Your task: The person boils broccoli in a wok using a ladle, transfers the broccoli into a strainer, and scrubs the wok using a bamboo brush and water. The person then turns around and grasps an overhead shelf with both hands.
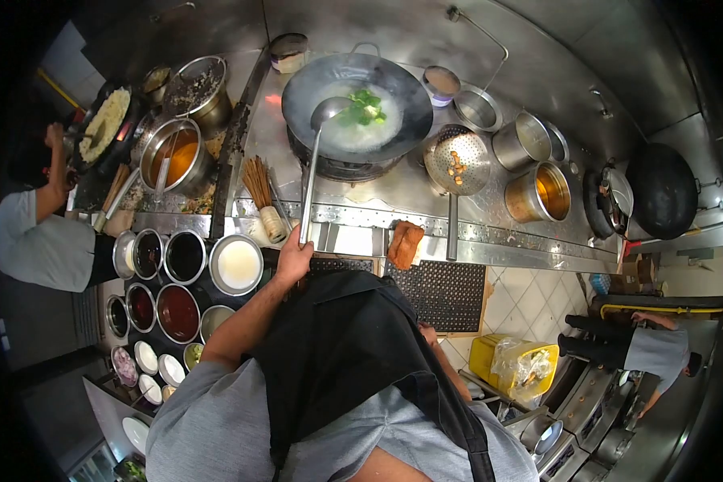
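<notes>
My left hand (295, 259) is closed around the long handle of a ladle (310, 177). The ladle's bowl is tilted inside a large dark wok (410, 100), beside chopped green vegetables (365, 107) in pale, steaming liquid. My right hand (428, 334) hangs low beside my black apron (329, 345); its fingers are mostly hidden. A folded brown cloth (406, 244) lies on the stove's front edge. Right of the wok, a perforated strainer (474, 151) holds a few brown pieces. A bamboo brush (259, 186) lies left of the ladle handle.
Metal pots of sauces (178, 312) stand at my left. Orange liquid fills one pot (530, 199) at right and another (186, 157) at left. A co-worker (44, 233) tends a pan at far left. Behind me are a yellow bin (484, 353) and another person (655, 352).
</notes>
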A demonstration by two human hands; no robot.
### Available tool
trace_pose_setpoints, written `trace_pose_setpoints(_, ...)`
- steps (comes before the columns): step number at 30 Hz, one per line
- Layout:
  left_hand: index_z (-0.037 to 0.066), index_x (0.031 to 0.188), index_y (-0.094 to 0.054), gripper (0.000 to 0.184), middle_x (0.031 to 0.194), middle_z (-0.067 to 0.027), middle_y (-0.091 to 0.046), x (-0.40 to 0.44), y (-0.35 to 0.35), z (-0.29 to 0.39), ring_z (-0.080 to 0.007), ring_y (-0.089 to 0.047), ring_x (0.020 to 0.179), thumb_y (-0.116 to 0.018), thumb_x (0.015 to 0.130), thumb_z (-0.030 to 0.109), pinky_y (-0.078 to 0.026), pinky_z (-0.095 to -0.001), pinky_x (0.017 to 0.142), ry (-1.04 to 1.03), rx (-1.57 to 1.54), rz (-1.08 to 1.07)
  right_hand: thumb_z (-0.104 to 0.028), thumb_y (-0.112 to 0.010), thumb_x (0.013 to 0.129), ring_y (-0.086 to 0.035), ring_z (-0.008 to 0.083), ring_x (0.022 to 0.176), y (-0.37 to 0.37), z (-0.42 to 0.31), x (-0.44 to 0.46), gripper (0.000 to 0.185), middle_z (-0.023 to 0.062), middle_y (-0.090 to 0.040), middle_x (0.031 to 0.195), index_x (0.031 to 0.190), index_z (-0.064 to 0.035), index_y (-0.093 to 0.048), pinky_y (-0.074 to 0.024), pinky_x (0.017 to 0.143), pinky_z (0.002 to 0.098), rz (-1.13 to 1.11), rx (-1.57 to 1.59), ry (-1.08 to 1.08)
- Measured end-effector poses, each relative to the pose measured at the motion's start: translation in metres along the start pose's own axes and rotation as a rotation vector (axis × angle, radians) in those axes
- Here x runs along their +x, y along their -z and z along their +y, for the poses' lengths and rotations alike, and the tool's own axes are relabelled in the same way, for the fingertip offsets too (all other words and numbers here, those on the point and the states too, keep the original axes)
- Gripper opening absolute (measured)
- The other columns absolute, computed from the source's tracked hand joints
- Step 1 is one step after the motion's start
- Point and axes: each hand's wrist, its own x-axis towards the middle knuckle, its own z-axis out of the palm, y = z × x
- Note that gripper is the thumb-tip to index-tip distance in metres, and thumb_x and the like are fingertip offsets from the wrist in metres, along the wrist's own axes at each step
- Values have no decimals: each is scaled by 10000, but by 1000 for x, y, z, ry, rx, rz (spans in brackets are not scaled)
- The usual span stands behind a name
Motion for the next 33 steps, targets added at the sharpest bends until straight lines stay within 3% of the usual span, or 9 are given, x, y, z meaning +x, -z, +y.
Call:
trace_pose_setpoints(20, 104, 1465, -401, 535, 669, -61, -580, -1, 1, 2, -159, -529, 466, -546, 951, 124, -468, -336, 474, -1, 17, -2, -297, -541, 995, -641, 186, 804, 4, -4, -4, 286, 60, -671, 973, 1203, -108, -593, -521, 654, 371, 10, -31, -17)
trace_pose_setpoints(25, 104, 1489, -384, 584, 665, -67, -583, 1, 5, 0, -161, -534, 464, -563, 935, 141, -472, -335, 472, 5, 30, -15, -294, -544, 991, -635, 184, 793, 7, 17, 15, 297, 59, -666, 981, 1217, -105, -587, -517, 654, 371, -60, -57, 71)
trace_pose_setpoints(32, 167, 1556, -339, 685, 646, -60, -564, -14, 62, 43, -144, -503, 436, -590, 919, 151, -451, -323, 440, 15, 127, -70, -302, -548, 990, -632, 182, 776, 11, 39, 31, 323, 50, -657, 958, 1245, -107, -584, -487, 637, 344, -76, -45, 89)
trace_pose_setpoints(33, 162, 1549, -353, 675, 689, -83, -595, -19, 75, 58, -165, -540, 481, -593, 918, 150, -473, -331, 481, 24, 193, -92, -304, -550, 990, -633, 182, 773, 11, 39, 30, 329, 52, -659, 959, 1252, -108, -582, -485, 635, 342, -74, -41, 81)
